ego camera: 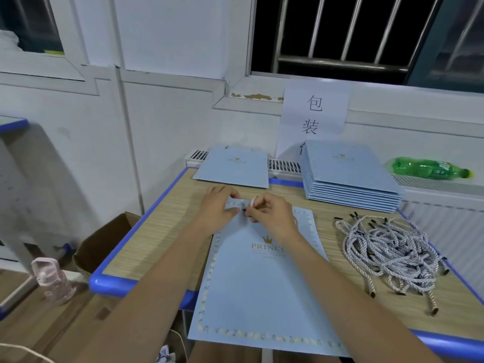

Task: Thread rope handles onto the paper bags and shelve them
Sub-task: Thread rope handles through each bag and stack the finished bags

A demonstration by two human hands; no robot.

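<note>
A flat light-blue paper bag (262,284) with a gold crown print lies in front of me on the desk, hanging over the near edge. My left hand (220,208) pinches the bag's top left rim. My right hand (269,213) pinches a white-and-blue twisted rope handle (253,201) near its black tip, right at the bag's top edge beside my left thumb. The rest of that rope runs under my right hand. A tangled heap of rope handles (390,250) lies to the right.
A stack of flat blue bags (348,176) stands at the back right, a single flat bag (233,166) at the back left. A green bottle (429,167) lies on the radiator ledge. A cardboard box (104,242) and pink bottle (51,280) sit left of the desk (157,218).
</note>
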